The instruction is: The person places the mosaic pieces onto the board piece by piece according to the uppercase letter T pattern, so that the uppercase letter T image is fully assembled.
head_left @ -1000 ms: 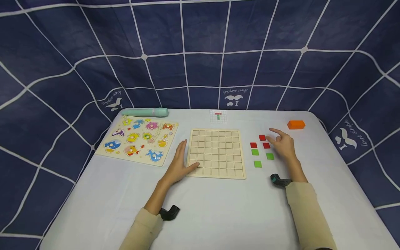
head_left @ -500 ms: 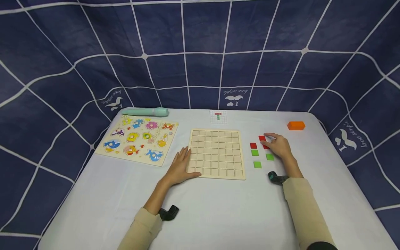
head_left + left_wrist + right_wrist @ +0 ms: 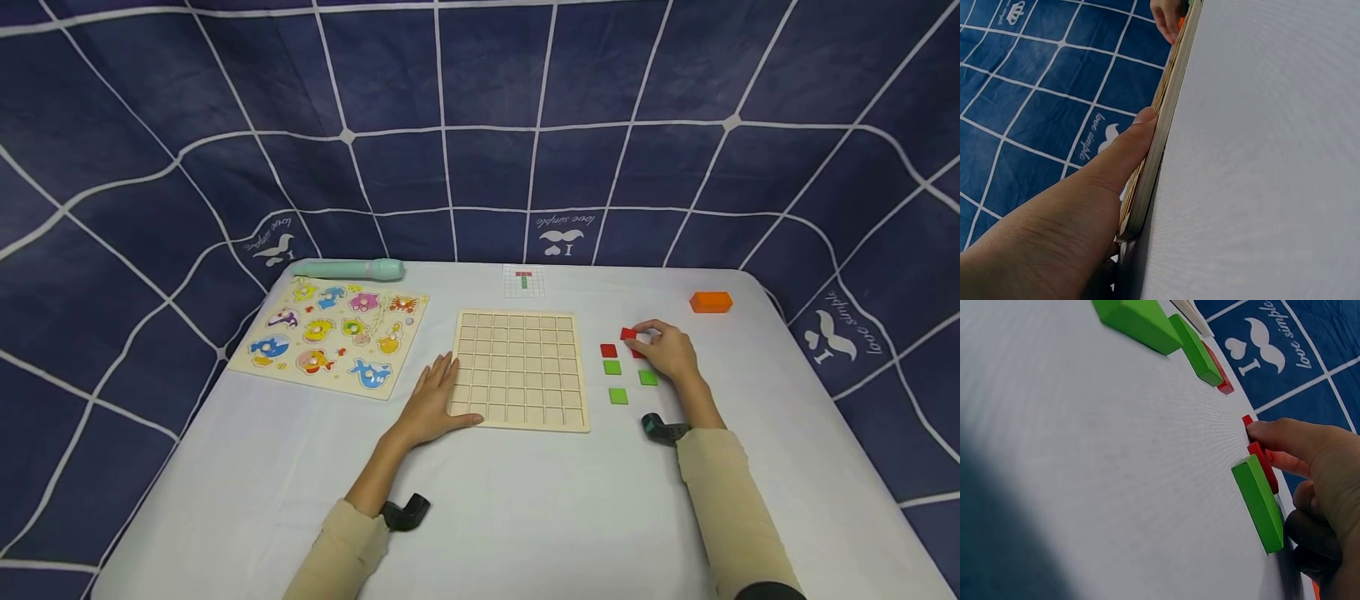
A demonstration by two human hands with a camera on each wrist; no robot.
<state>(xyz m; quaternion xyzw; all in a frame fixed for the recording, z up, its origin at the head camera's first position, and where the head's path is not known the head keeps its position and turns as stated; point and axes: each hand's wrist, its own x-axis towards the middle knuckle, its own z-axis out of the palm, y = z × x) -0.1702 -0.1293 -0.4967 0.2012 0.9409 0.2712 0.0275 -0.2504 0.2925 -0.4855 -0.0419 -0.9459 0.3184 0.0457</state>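
A pale wooden grid board (image 3: pixel 517 371) lies flat on the white table. Along its left edge rest the straight fingers of my left hand (image 3: pixel 429 406), the thumb at the near left corner; the left wrist view shows that thumb (image 3: pixel 1129 147) against the board's side. Over on the right, my right hand (image 3: pixel 670 350) pinches a red square tile (image 3: pixel 627 333) between thumb and index finger. A second red tile (image 3: pixel 637 353) is partly covered by this hand. Nearby lie another red tile (image 3: pixel 608 351) and green tiles (image 3: pixel 648 377), one of them close below the right hand (image 3: pixel 1259 503).
Behind the board is a small grid card (image 3: pixel 523 282) with a red and green T pattern. An animal peg puzzle (image 3: pixel 330 337) and a mint-green tube-shaped object (image 3: pixel 348 269) lie at left. An orange block (image 3: pixel 710 302) sits at back right. A dark blue checked cloth (image 3: pixel 480 167) surrounds the table.
My right hand has come down and left onto the tiles, and its fingers have closed on a red one. My left hand has settled against the board's left edge, its thumb shifting to the near edge.
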